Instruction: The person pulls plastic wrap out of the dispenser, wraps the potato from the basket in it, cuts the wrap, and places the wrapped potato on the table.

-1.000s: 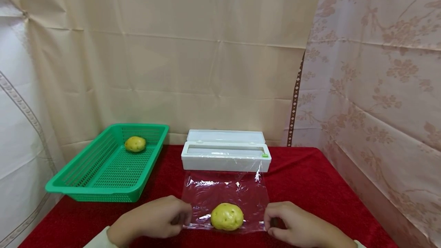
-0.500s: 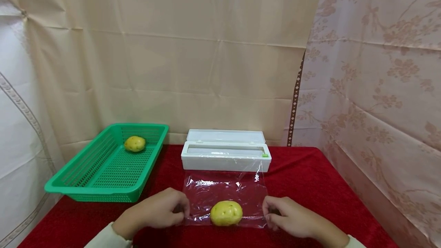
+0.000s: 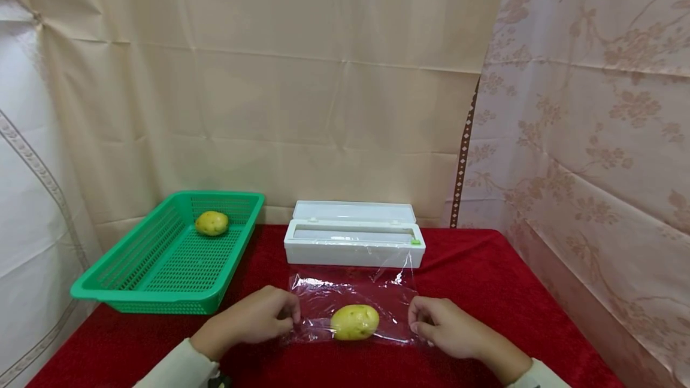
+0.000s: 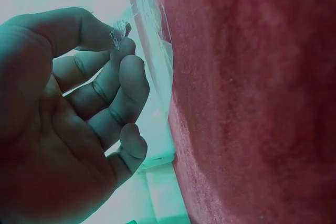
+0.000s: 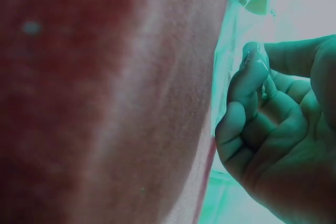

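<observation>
A yellow potato [image 3: 354,323] lies on a sheet of clear plastic wrap [image 3: 323,292], whose near edge is folded up against it. The sheet runs back to a white wrap dispenser [image 3: 354,254] with its lid raised. At the sheet's near left corner my left hand [image 3: 261,316] pinches the film between thumb and index finger; the left wrist view shows the crumpled bit at the fingertips [image 4: 122,45]. My right hand [image 3: 450,325] pinches the near right corner the same way, and the right wrist view shows film at its fingertips [image 5: 254,59].
A green plastic basket [image 3: 215,292] stands at the left of the table, with another potato [image 3: 212,223] inside. The dispenser carries a small green slider [image 3: 415,242] at its right end. Red cloth [image 3: 485,274] covers the table, and curtains hang behind and at the sides.
Both hands have moved forward toward the dispenser, carrying the film's near edge over the front of the potato. The potato has shifted slightly forward.
</observation>
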`<state>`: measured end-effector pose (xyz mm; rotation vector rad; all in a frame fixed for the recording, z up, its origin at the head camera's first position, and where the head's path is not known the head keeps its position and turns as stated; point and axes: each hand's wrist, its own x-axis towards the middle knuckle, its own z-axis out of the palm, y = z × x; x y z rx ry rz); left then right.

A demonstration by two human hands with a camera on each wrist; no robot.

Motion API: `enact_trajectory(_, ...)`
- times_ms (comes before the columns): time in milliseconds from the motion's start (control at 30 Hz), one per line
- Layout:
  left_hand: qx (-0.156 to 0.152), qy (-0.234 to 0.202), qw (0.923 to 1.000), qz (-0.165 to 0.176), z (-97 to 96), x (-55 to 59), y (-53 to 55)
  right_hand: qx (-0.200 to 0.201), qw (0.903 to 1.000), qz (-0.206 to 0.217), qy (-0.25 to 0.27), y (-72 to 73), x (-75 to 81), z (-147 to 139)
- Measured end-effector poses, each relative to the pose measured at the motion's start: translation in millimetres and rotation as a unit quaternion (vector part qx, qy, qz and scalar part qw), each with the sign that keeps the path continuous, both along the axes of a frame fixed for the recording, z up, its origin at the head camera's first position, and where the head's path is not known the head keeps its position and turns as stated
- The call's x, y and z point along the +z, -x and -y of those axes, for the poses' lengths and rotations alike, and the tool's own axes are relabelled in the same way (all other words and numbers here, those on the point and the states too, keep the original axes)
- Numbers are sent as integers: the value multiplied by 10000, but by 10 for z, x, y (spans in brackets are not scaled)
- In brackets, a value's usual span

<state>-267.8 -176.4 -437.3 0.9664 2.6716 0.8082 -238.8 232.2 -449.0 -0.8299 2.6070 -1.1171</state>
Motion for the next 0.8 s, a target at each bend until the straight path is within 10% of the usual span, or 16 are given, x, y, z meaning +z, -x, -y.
enact_trajectory(800,164,330,9992,-160,-98,-39,274,-657,9959,-498,-363,292,-20,158)
